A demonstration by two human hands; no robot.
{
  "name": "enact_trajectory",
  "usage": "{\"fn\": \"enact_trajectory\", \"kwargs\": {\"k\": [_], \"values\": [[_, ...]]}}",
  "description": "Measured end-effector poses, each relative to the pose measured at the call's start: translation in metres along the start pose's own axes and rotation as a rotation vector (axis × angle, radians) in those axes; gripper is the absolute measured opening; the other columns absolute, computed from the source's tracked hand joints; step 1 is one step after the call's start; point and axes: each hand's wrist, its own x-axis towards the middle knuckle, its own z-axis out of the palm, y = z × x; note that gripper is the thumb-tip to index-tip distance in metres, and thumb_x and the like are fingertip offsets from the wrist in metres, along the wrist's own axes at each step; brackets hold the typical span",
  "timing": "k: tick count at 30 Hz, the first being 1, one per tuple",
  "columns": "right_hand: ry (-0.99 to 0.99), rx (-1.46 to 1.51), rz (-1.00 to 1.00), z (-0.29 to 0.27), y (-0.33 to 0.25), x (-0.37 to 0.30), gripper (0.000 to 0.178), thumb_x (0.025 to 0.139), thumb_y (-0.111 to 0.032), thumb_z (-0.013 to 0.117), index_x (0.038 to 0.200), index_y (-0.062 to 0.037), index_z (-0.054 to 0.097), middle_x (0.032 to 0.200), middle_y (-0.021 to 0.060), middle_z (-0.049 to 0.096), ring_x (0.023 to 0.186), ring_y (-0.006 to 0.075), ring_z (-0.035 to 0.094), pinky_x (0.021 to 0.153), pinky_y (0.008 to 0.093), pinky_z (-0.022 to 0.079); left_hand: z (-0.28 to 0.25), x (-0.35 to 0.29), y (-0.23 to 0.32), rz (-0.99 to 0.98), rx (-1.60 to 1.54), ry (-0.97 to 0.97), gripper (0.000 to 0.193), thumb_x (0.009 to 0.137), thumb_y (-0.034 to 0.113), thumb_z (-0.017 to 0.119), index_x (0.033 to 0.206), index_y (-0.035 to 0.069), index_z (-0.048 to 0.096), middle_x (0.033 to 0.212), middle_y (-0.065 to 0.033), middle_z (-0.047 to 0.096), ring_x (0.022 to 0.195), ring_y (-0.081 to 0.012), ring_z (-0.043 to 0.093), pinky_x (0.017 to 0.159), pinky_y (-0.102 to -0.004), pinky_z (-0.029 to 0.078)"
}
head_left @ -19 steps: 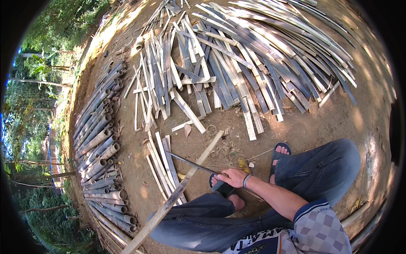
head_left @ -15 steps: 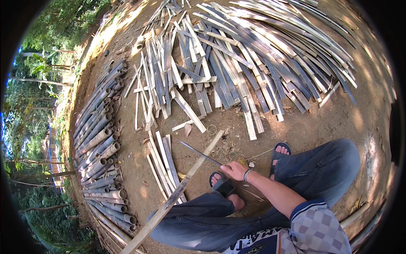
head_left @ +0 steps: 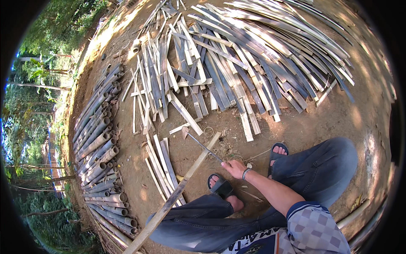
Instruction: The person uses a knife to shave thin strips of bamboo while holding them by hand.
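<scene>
My right hand is closed around the handle end of a long, thin-bladed knife. Its dark blade points up and to the left and crosses the far end of a long bamboo strip. Whether the blade touches the strip, I cannot tell. The strip slants over my left thigh toward the lower left edge, pale on its face with darker patches. My left hand is out of the picture. Beside the strip on the ground lie several narrow bamboo slats.
A large fanned pile of split bamboo slats covers the ground ahead. On the left, bamboo poles are stacked with their hollow ends toward me. My sandaled feet rest on bare dirt, with small shavings and a dry leaf nearby.
The knife has swung slightly, its tip moving up and to the right, steeper than before. The bamboo strip stays across my thigh. The whole view has shifted a little.
</scene>
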Motion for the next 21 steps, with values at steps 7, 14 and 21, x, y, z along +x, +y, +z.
{"fn": "enact_trajectory", "kwargs": {"k": [7, 14, 21], "values": [[0.025, -0.095, -0.091, 0.006, 0.006, 0.000, 0.058, 0.092, -0.052, 0.044, 0.083, 0.0019, 0.063, 0.074, 0.0259, 0.062, 0.077, 0.0408, 0.062, 0.070, 0.0467, 0.047, -0.028, 0.013, 0.002, -0.026, -0.012, 0.007, 0.052, 0.096, 0.044, 0.036, 0.063, 0.007, 0.052, 0.048, -0.0007, 0.040, 0.036, -0.0119, 0.034, 0.035, -0.0236, 0.030], [-0.036, -0.074, -0.227, 0.019, -0.011, -0.019, 0.053, 0.092, -0.049, 0.047, 0.083, 0.0011, 0.063, 0.078, 0.0238, 0.064, 0.079, 0.0408, 0.062, 0.070, 0.0454, 0.048, -0.037, 0.017, -0.003, -0.035, -0.019, -0.010, 0.054, 0.097, 0.043, 0.035, 0.062, 0.006, 0.053, 0.048, -0.0012, 0.041, 0.036, -0.0122, 0.035, 0.035, -0.0239, 0.030], [0.006, -0.086, -0.201, 0.019, -0.001, -0.011, 0.055, 0.090, -0.052, 0.047, 0.079, -0.0006, 0.063, 0.076, 0.0251, 0.063, 0.079, 0.0415, 0.063, 0.071, 0.0461, 0.049, -0.034, 0.017, -0.002, -0.040, -0.032, -0.017, 0.054, 0.097, 0.043, 0.034, 0.063, 0.005, 0.054, 0.048, -0.0014, 0.041, 0.036, -0.0124, 0.036, 0.035, -0.0239, 0.030]]}}
